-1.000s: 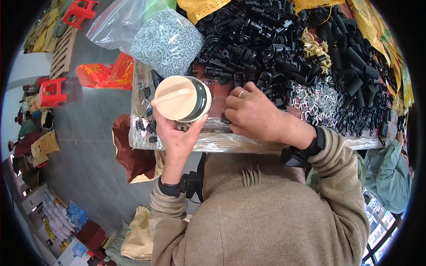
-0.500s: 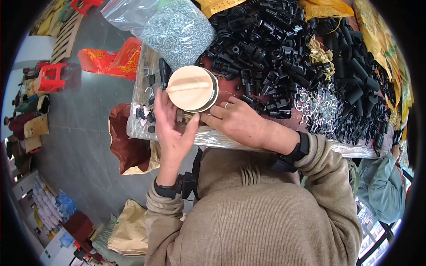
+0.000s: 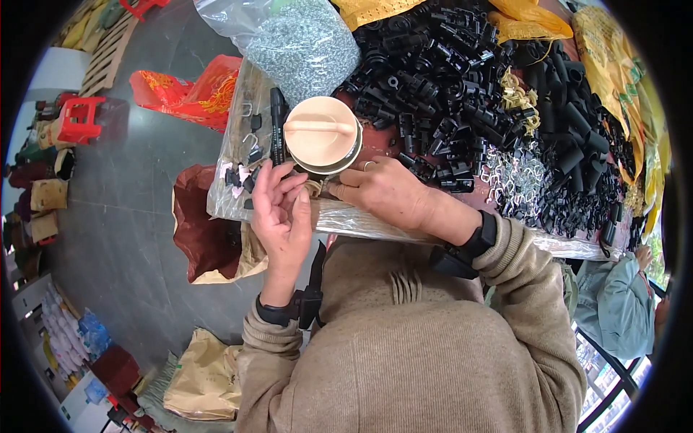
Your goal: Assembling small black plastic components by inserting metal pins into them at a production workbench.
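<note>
A round tub with a beige lid (image 3: 321, 133) and a raised bar handle stands on the table's near left part. My left hand (image 3: 280, 213) is just below it, palm partly up, fingers loosely curled and apart from the thumb; I see nothing held in it. My right hand (image 3: 390, 193), with a ring on one finger, is closed in a pinch at the tub's near side. What its fingertips hold is too small and hidden to name. A tan curved piece (image 3: 313, 188) lies between the two hands. A black marker pen (image 3: 277, 124) lies left of the tub.
Black plastic parts (image 3: 426, 79) heap across the table, with silver wire hooks (image 3: 514, 177) and black tubes (image 3: 570, 119) on the right. A clear bag of small metal pieces (image 3: 303, 50) sits behind the tub. A brown paper sack (image 3: 206, 224) stands by the left edge.
My left hand has drawn down from beside the lid, and its fingers have curled in toward the thumb. My right hand stays pinched near the tub. The view has shifted slightly.
</note>
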Tool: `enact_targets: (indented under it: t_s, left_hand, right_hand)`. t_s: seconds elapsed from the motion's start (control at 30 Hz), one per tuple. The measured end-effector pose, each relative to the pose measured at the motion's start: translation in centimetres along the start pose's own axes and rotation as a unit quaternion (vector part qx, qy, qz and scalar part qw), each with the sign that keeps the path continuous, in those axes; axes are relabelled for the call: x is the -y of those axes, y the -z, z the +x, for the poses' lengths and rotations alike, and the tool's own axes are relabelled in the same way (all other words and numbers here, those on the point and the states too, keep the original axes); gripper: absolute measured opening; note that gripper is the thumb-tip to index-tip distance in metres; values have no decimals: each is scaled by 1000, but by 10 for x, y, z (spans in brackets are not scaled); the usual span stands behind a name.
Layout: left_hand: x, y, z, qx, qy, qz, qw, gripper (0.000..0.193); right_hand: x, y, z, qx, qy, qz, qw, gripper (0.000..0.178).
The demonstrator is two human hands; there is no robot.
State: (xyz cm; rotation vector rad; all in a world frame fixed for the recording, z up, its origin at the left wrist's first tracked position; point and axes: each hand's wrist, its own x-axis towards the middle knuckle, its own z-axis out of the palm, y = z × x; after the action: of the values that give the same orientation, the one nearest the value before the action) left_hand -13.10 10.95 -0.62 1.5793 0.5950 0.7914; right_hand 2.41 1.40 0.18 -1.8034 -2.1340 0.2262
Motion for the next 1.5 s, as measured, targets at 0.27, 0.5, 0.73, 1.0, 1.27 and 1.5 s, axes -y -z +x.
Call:
enact_targets:
  t_s: [0.27, 0.5, 0.73, 1.0, 1.27, 1.5]
  left_hand:
    - [0, -2, -1, -12, -13, 13, 1000, 48]
    - [5, -1, -3, -13, -37, 24, 999, 44]
    - [7, -2, -4, -36, -49, 43, 997, 40]
    - [10, -2, -6, -36, -77, 64, 994, 36]
    - [4, -5, -16, -61, -56, 84, 993, 29]
    - [-10, -29, -27, 80, -110, 56, 989, 25]
  right_hand:
    - [-2, -3, 2, -18, 19, 7, 1000, 14]
    - [5, 3, 4, 18, -15, -56, 998, 16]
    - [-9, 2, -1, 25, 13, -56, 998, 17]
    - [-9, 0, -6, 7, 25, -77, 997, 14]
    - [-11, 27, -30, -77, -15, -66, 995, 14]
    - [-25, 62, -137, -170, -257, 135, 942, 10]
